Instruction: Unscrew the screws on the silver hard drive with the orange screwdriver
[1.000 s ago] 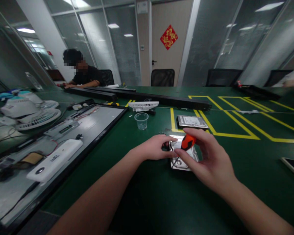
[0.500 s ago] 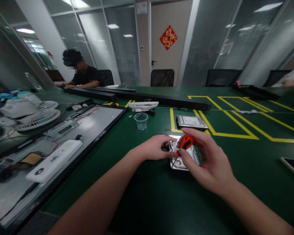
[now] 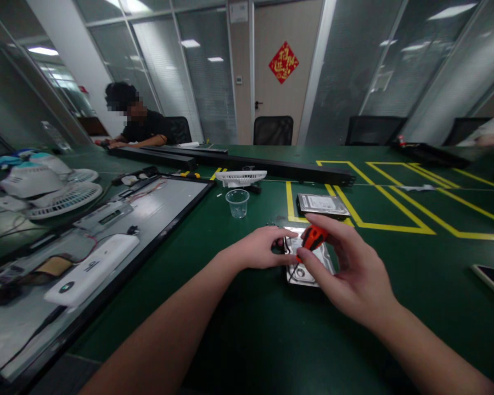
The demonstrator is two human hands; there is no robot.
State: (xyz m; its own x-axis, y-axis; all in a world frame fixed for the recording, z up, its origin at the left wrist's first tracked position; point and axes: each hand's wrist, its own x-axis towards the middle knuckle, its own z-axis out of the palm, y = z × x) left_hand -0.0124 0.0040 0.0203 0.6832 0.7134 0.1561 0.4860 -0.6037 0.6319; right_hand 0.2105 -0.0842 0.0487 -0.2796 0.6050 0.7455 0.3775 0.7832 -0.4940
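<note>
A silver hard drive (image 3: pixel 308 270) lies flat on the green table (image 3: pixel 247 323) in front of me. My left hand (image 3: pixel 260 248) rests against its left edge, fingers curled and pinched at the drive's corner. My right hand (image 3: pixel 349 269) grips a small screwdriver with an orange and black handle (image 3: pixel 313 238), its thin shaft pointing down onto the drive's top. A second hard drive (image 3: pixel 321 204) lies just behind, beside the yellow floor-style tape lines.
A clear plastic cup (image 3: pixel 237 202) and a white fan grille (image 3: pixel 241 177) sit beyond my hands. A large opened display panel (image 3: pixel 107 219) with a white box (image 3: pixel 93 268) lies at the left, fan parts (image 3: pixel 49 186) behind it. Another person (image 3: pixel 138 123) sits far left. A tablet edge (image 3: pixel 492 281) shows at right.
My right hand has turned the screwdriver handle slightly between its fingers and lowered a little over the drive. My left hand has stayed on the drive.
</note>
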